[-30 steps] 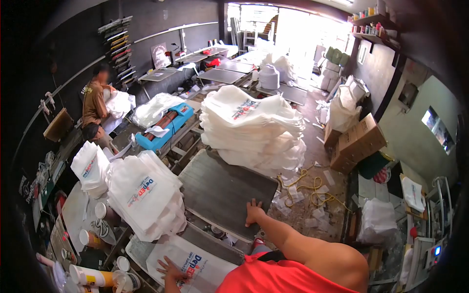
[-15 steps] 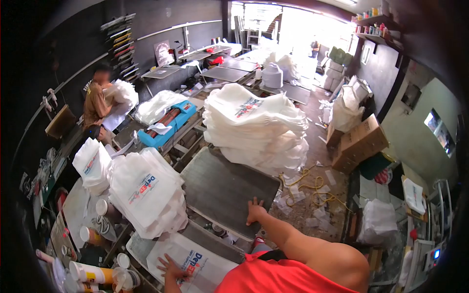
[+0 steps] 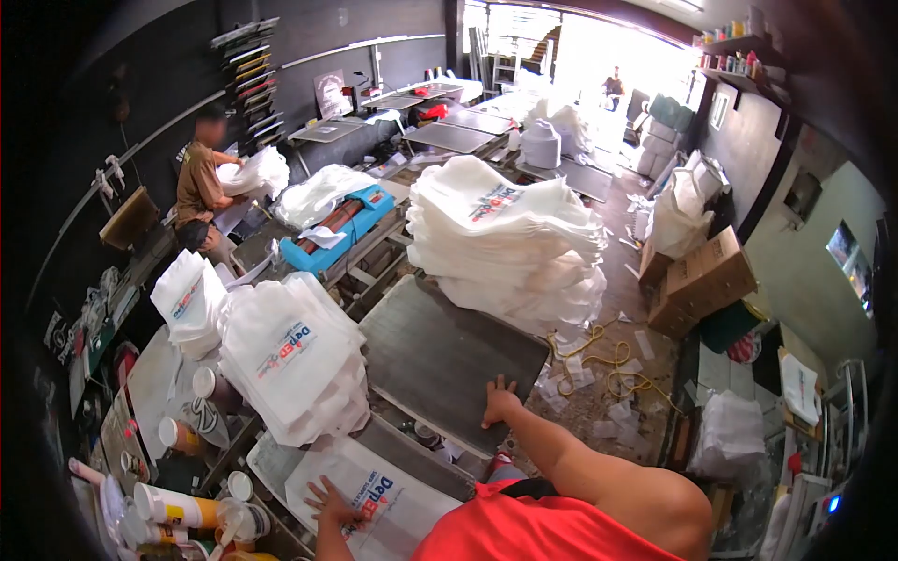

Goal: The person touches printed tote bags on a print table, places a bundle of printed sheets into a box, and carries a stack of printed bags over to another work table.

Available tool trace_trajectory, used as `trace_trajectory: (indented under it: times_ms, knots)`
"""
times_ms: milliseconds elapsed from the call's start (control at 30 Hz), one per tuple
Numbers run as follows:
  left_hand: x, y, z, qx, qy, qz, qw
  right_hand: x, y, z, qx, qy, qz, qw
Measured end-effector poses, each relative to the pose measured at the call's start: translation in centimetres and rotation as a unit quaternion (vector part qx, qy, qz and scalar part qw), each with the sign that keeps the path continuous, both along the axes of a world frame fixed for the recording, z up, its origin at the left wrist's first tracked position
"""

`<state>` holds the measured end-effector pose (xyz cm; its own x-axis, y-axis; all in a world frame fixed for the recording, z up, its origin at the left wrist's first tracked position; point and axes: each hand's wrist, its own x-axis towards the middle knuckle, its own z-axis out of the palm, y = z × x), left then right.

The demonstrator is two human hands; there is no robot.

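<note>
My left hand (image 3: 334, 502) lies with fingers spread on a white bag (image 3: 393, 477) printed with blue and red lettering. The bag rests flat on a grey board (image 3: 269, 467) in front of me. My right hand (image 3: 502, 403) is open, its fingertips on the right edge of a dark flat board (image 3: 440, 355) and nothing in its grasp. Beyond that board rises a tall stack of white printed bags (image 3: 510, 243). Left of it sits another stack of printed bags (image 3: 290, 360), with a smaller stack (image 3: 187, 304) beside it.
At the left, a co-worker (image 3: 201, 178) holds a white bundle (image 3: 257, 173). Near them is a blue machine (image 3: 341, 229). Tubs (image 3: 178, 505) crowd the lower left. A yellow cord (image 3: 613, 360) and scraps litter the floor at right, near cardboard boxes (image 3: 702, 280).
The view has shifted slightly, so the room appears further right. The co-worker's arms and white bundle have changed position. Both my hands stay on the same surfaces.
</note>
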<state>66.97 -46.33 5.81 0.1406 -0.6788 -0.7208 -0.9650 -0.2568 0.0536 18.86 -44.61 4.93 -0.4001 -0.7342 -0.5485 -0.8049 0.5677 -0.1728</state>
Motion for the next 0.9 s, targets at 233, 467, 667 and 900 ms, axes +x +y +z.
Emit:
trace_trajectory:
  times_ms: [233, 467, 667, 900]
  knots:
    - [0.0, -0.1, -0.3, 0.009, -0.008, 0.001, 1.0, -0.9, -0.3, -3.0, -0.005, 0.011, 0.032, 0.999]
    - [-0.2, 0.1, 0.2, 0.002, 0.013, 0.013, 1.0, -0.5, -0.2, -1.5, 0.019, 0.047, 0.082, 0.995]
    - [0.2, 0.0, -0.2, -0.004, 0.024, 0.01, 1.0, -0.6, 0.0, -2.0, -0.008, 0.029, 0.046, 0.998]
    - [-0.1, 0.0, 0.1, 0.003, 0.008, 0.004, 1.0, -0.1, 0.0, -0.3, 0.002, 0.008, 0.019, 1.0]
